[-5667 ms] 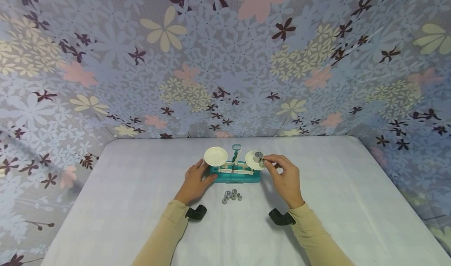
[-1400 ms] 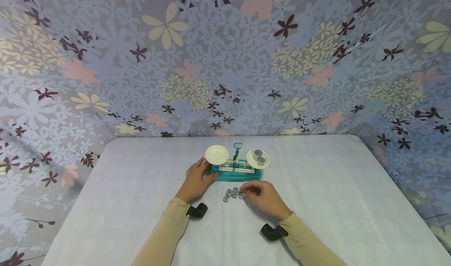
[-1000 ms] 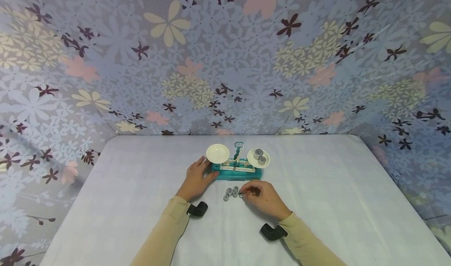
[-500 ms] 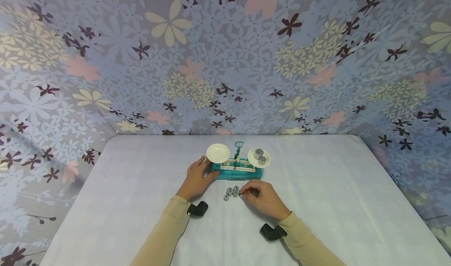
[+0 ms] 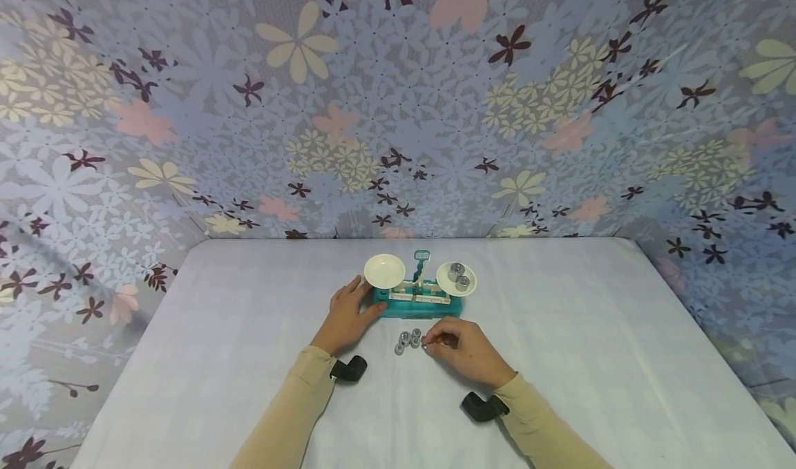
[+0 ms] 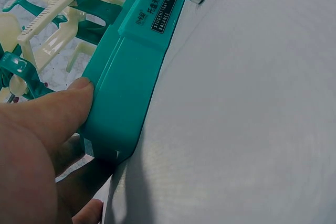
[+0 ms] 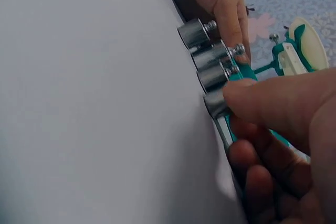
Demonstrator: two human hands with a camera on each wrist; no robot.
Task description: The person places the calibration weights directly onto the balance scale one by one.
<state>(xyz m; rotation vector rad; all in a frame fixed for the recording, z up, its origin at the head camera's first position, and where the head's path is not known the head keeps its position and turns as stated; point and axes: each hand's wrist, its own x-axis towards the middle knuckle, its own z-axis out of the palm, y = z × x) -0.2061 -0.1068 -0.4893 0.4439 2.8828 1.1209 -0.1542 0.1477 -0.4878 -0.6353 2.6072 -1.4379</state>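
Behind the far edge of the pale table (image 5: 622, 331), a wall (image 5: 398, 130) flowered in blue, cream, pink and dark red; alongside the left and right edges, more of the same pattern, palest on the left.

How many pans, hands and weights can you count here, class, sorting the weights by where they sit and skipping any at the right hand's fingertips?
Pans: 2
Hands: 2
Weights in the right pan: 2
Weights on the table, clear of the right hand: 4
Total: 10
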